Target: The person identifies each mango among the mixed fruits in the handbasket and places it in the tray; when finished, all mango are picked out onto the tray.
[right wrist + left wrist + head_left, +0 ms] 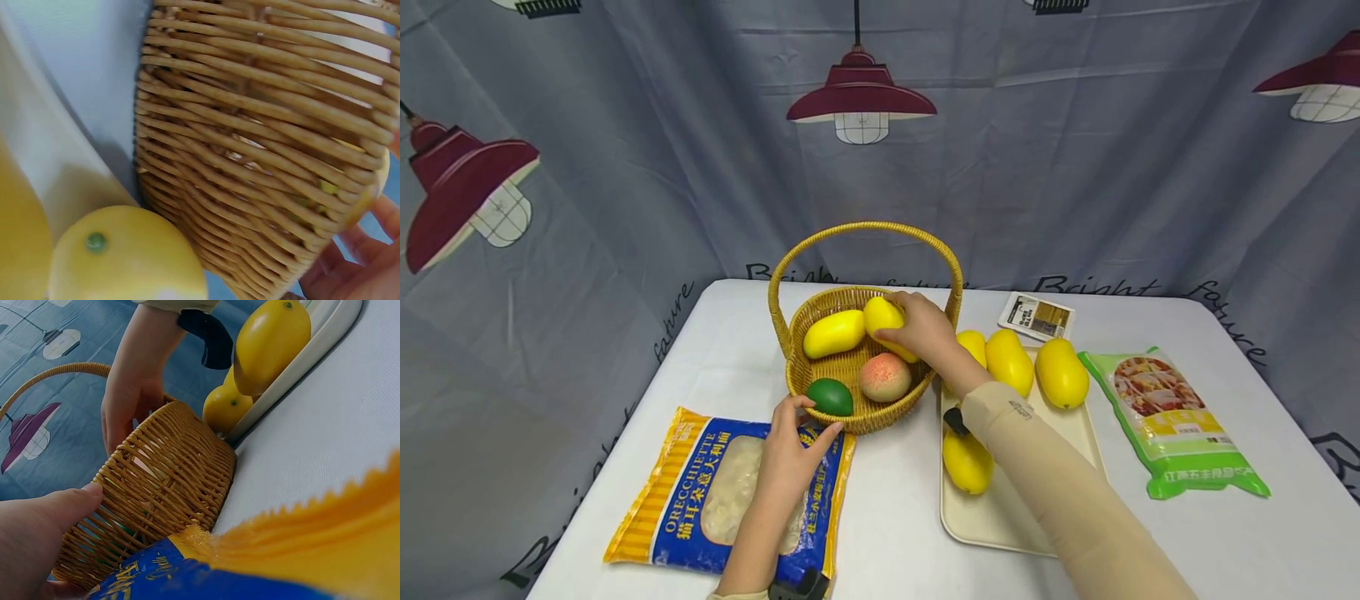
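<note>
My right hand [922, 329] grips a yellow mango [882, 315] inside the back right of the wicker basket [870, 422]. In the right wrist view, its fingers [359, 265] show beyond the basket wall. My left hand [792, 460] holds the basket's front left rim, its thumb [84, 497] lying on the rim in the left wrist view. Another mango [834, 334], a peach [885, 377] and a smooth dark green fruit [831, 397] lie in the basket, the green one close to my left fingertips.
Right of the basket, a cream tray [1000, 525] bears several mangoes [1062, 372]. A blue and yellow orecchiette bag [685, 500] lies under my left forearm. A green food packet [1180, 417] is at the right, and a printed card [1037, 317] lies behind the tray. The basket's handle [865, 225] arches above it.
</note>
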Action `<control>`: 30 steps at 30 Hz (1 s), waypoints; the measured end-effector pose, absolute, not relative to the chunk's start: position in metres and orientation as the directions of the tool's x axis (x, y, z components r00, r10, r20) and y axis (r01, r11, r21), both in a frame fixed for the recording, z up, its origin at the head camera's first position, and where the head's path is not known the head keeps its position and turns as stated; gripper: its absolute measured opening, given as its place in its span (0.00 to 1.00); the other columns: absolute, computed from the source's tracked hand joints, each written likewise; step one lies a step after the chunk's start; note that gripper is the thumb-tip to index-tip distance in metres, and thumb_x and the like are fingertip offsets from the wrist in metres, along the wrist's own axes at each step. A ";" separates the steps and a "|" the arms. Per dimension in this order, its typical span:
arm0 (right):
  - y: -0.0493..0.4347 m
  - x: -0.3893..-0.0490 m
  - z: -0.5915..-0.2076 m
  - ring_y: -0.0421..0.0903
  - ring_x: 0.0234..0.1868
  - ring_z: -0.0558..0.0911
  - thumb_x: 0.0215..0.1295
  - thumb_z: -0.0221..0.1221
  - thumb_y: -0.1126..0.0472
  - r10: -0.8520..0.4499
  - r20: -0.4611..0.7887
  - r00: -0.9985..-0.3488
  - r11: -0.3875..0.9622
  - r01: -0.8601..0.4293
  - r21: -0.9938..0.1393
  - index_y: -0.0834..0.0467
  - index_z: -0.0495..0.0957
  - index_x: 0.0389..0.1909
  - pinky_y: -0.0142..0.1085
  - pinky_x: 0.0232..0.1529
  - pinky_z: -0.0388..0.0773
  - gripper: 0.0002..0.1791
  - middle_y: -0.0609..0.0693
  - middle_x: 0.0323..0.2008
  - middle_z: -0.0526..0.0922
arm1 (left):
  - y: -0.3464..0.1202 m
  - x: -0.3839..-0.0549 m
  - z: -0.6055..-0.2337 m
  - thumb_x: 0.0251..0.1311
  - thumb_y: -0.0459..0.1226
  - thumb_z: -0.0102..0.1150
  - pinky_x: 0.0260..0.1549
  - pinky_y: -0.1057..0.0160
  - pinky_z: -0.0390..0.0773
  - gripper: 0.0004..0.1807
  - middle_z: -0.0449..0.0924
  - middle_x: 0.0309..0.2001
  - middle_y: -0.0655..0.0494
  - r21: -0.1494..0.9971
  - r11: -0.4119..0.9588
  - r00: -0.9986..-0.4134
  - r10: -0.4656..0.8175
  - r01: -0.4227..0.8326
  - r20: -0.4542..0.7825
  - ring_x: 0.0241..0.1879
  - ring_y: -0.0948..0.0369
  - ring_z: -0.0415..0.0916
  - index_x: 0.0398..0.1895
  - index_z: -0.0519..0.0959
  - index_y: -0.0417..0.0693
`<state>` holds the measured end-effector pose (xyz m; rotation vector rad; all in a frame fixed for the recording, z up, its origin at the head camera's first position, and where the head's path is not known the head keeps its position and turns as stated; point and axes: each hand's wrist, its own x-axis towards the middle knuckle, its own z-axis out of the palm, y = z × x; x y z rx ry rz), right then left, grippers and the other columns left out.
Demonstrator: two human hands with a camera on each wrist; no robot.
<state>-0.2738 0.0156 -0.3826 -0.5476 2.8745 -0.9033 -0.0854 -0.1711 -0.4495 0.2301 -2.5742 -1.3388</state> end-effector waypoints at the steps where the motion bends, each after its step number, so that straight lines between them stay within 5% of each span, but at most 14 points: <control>1: 0.016 -0.272 -0.381 0.55 0.58 0.73 0.56 0.68 0.43 -0.352 0.047 -0.935 0.760 -0.315 -0.568 0.50 0.67 0.68 0.48 0.56 0.70 0.40 0.56 0.63 0.70 | -0.171 -0.085 -0.450 0.57 0.47 0.67 0.49 0.45 0.74 0.28 0.65 0.59 0.46 0.821 0.571 -0.961 -0.242 -0.032 0.132 0.56 0.47 0.72 0.54 0.65 0.51; 8: 0.023 -0.256 -0.361 0.56 0.69 0.62 0.55 0.67 0.39 -0.326 0.130 -0.936 0.718 -0.335 -0.610 0.47 0.68 0.67 0.54 0.62 0.64 0.39 0.53 0.66 0.68 | -0.171 -0.085 -0.451 0.57 0.48 0.68 0.48 0.45 0.75 0.28 0.65 0.60 0.46 0.815 0.578 -0.959 -0.244 -0.025 0.144 0.56 0.48 0.73 0.53 0.65 0.51; 19: 0.063 -0.207 -0.337 0.51 0.53 0.74 0.54 0.66 0.38 -0.305 0.231 -0.924 0.678 -0.381 -0.629 0.44 0.68 0.67 0.49 0.49 0.74 0.39 0.49 0.60 0.72 | -0.171 -0.086 -0.453 0.57 0.50 0.66 0.45 0.46 0.76 0.29 0.67 0.57 0.46 0.805 0.593 -0.960 -0.232 -0.012 0.157 0.55 0.48 0.74 0.54 0.65 0.50; 30: 0.139 -0.170 -0.337 0.56 0.52 0.73 0.55 0.65 0.36 -0.099 0.232 -0.968 0.699 -0.233 -0.676 0.47 0.66 0.68 0.51 0.44 0.75 0.42 0.53 0.61 0.71 | -0.170 -0.085 -0.453 0.58 0.50 0.66 0.44 0.47 0.76 0.29 0.65 0.58 0.45 0.814 0.580 -0.964 -0.228 -0.019 0.140 0.54 0.48 0.73 0.55 0.64 0.50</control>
